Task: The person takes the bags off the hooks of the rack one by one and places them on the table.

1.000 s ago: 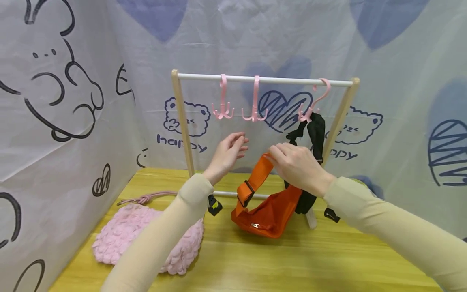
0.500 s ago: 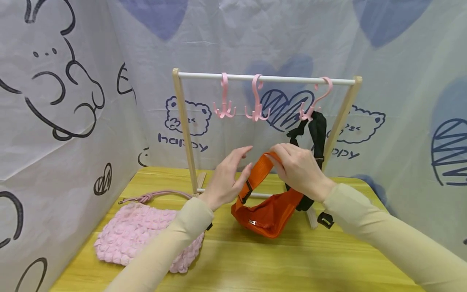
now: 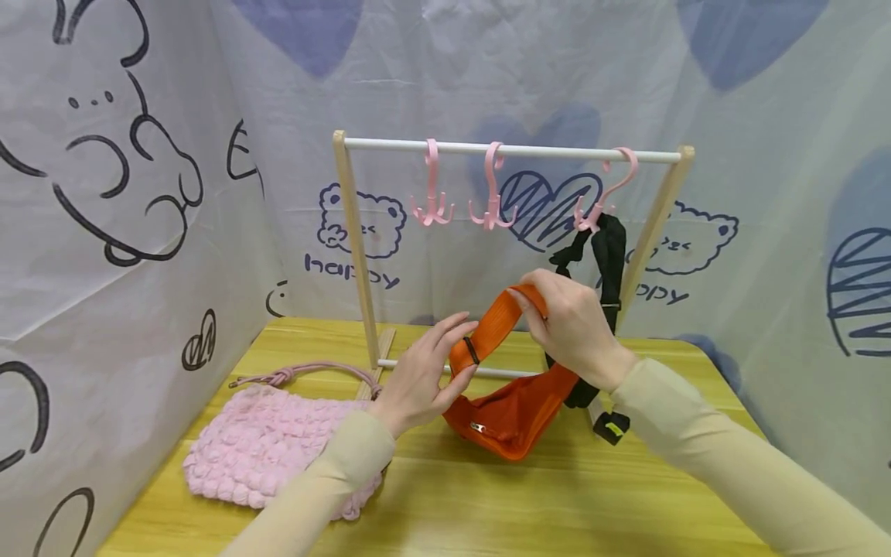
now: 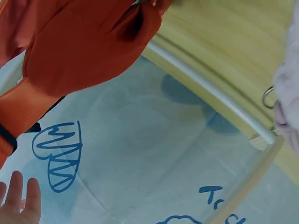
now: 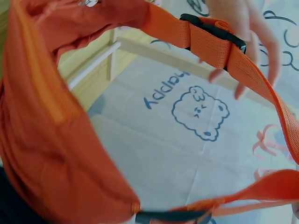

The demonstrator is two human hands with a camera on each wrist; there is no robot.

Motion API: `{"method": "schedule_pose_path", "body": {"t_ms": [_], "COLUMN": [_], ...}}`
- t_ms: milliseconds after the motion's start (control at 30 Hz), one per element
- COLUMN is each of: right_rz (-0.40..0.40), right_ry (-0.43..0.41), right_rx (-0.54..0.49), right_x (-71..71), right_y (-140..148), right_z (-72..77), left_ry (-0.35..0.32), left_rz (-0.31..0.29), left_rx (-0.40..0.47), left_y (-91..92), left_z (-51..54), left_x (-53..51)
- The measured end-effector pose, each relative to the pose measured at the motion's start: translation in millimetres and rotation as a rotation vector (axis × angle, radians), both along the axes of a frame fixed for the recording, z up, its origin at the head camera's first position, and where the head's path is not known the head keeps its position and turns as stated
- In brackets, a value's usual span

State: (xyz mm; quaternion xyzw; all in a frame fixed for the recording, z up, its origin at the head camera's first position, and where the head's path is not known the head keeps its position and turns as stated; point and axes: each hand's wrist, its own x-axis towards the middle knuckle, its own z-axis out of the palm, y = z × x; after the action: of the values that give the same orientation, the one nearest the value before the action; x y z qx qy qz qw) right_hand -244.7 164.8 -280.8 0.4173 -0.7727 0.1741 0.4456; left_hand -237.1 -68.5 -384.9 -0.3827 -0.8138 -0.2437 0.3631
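Left hand [image 3: 421,379] now lower, down beside the orange strap [image 3: 497,321]

Nearest me on my feed, a puffy pink bag [image 3: 267,441] lies on the yellow table [image 3: 626,495], partly covered by the left sleeve [image 3: 313,491]. Beyond it, the left hand is beside the strap's black slider [image 3: 473,351], thumb and fingers parted; I cannot tell whether they touch it. The right hand [image 3: 571,321] holds the strap near its top, fingers curled round it, and the orange bag [image 3: 511,422] hangs below, in front of the rack's white lower bar [image 3: 508,374]. Behind the right hand I see a black bag [image 3: 609,267] on the rightmost of three pink hooks [image 3: 493,189] along the rack [image 3: 358,255]. Farthest off, pale printed cloth [image 3: 431,70].
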Motion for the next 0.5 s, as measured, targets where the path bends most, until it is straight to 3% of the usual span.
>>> {"method": "schedule_pose_path", "body": {"t_ms": [133,267,500], "right_rz": [0.004,0.014,0.038], "right_ry": [-0.033,-0.063,-0.14], "right_rx": [-0.054,-0.105,-0.24], "right_x": [3.3,6.1,12.5], "right_y": [-2,-5,-10], "right_z": [-3.0,-5.2,-6.2], "left_ry": [-0.069,-0.155,-0.441], "left_rz": [-0.018,0.027,0.122], "left_rx": [-0.009,-0.024,-0.046], "left_y": [-2.7,-5.0,-9.8], "left_z": [-11.6,-23.4,-36.8], "left_x": [4.3,9.1,19.0]}}
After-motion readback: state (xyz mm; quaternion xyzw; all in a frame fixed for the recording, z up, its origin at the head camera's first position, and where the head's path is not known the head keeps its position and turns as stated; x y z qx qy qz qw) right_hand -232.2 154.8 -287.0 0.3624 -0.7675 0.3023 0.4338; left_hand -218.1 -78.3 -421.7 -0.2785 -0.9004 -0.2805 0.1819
